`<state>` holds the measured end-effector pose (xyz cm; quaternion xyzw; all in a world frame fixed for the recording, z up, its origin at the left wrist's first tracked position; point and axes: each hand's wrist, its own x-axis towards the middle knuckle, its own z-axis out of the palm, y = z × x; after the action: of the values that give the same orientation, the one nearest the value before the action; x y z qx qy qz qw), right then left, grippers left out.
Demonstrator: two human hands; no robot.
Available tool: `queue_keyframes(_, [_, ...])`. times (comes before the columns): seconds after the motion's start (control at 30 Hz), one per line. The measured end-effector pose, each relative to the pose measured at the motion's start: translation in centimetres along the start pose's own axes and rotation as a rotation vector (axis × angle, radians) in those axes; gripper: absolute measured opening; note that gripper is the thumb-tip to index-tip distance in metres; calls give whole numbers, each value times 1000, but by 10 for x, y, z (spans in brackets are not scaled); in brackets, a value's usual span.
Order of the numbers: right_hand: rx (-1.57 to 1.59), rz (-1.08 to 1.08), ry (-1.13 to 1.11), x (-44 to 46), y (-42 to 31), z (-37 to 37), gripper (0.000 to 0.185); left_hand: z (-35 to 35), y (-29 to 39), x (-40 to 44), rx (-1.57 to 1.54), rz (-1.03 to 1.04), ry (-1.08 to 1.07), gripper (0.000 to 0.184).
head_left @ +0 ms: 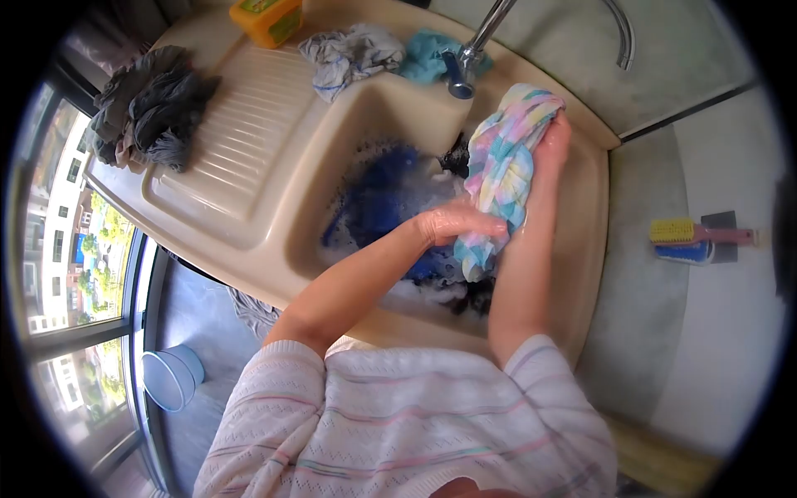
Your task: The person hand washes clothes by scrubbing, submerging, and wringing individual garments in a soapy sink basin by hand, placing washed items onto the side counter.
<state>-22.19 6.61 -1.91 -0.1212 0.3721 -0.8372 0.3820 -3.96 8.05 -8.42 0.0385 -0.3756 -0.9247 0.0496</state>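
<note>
A wet cloth in pastel pink, yellow, white and turquoise hangs bunched over the right side of the sink basin. My right hand grips its upper end near the basin's right rim. Lower down, my left hand closes round the cloth's lower part, with the thumb lying across it. Beneath the hands, soapy water holds blue fabric and dark fabric, partly hidden by suds and my left arm.
A faucet rises behind the basin. Grey-white cloth, teal cloth and a yellow tub lie along the back. Dark clothes rest on the ribbed board. Brushes hang at right; a blue bucket stands lower left.
</note>
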Motion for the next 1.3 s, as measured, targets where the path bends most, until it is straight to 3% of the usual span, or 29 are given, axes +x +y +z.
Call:
queue_keyframes(0.07, [34, 64, 40, 31, 17, -31, 21, -16, -19, 10, -151, -33, -34, 63])
queue_keyframes(0.17, [-681, -295, -74, 36, 43, -69, 20, -15, -23, 5, -337, -118, 26, 60])
queue_keyframes(0.2, [-909, -386, -85, 35, 49, -75, 20, -10, -28, 6, -459, -87, 68, 51])
queue_keyframes(0.3, [-1574, -471, -51, 28, 63, -93, 16, -4, -33, 13, -471, -145, 124, 41])
queue_keyframes(0.33, [-1535, -384, -43, 47, 76, -119, 15, -6, -35, 14, -432, -179, 165, 39])
queue_keyframes(0.4, [-718, 19, -76, 24, 67, -104, 17, -9, -38, 16, -352, -245, 247, 36])
queue_keyframes(0.47, [-68, 412, -190, 41, 58, -116, 22, -14, -24, 12, -488, -311, 203, 33])
queue_keyframes(0.5, [-163, 238, -156, 41, 55, -119, 31, -14, -14, 9, -555, -342, 183, 32])
queue_keyframes(0.6, [12, 111, -189, -2, 41, -135, 52, -11, -8, 4, -532, -205, -15, 42])
queue_keyframes(0.67, [315, 98, -289, -8, 66, -141, 55, -10, -18, 5, -454, -144, -40, 59])
queue_keyframes(0.77, [542, 237, -445, -30, 60, -75, 55, -3, -14, -6, -495, -217, -171, 61])
queue_keyframes(0.8, [567, 293, -502, -32, 47, -55, 54, 4, -11, -9, -532, -255, -122, 60])
queue_keyframes(0.9, [279, 254, -676, 5, 15, -63, 49, 9, -6, -4, -363, -212, -124, 55])
queue_keyframes(1.0, [-663, 256, -36, -4, 22, -60, 38, -2, -9, 4, -55, -277, 75, 40])
queue_keyframes(1.03, [-1077, 320, -16, 20, 43, -88, 35, -7, -11, 8, 31, -322, 164, 38])
queue_keyframes(1.07, [-1300, 180, 14, 39, 79, -136, 37, -29, -32, 19, 616, -224, 156, 34])
queue_keyframes(1.1, [-1418, 33, 24, 20, 103, -136, 43, -14, -13, 11, 1110, -426, 195, 37])
queue_keyframes(1.13, [-1714, 23, 55, 16, 119, -146, 45, -14, -21, 9, 1225, -476, 268, 42])
queue_keyframes(1.17, [-1727, 199, 74, 7, 121, -142, 49, -15, -28, 7, 1342, -527, 341, 47])
queue_keyframes(1.23, [-1819, 104, 163, 6, 125, -152, 53, -22, -34, 10, 1417, -511, 378, 55])
queue_keyframes(1.3, [-1736, 211, 100, 17, 107, -144, 57, -22, -29, 10, 1392, -440, 371, 61])
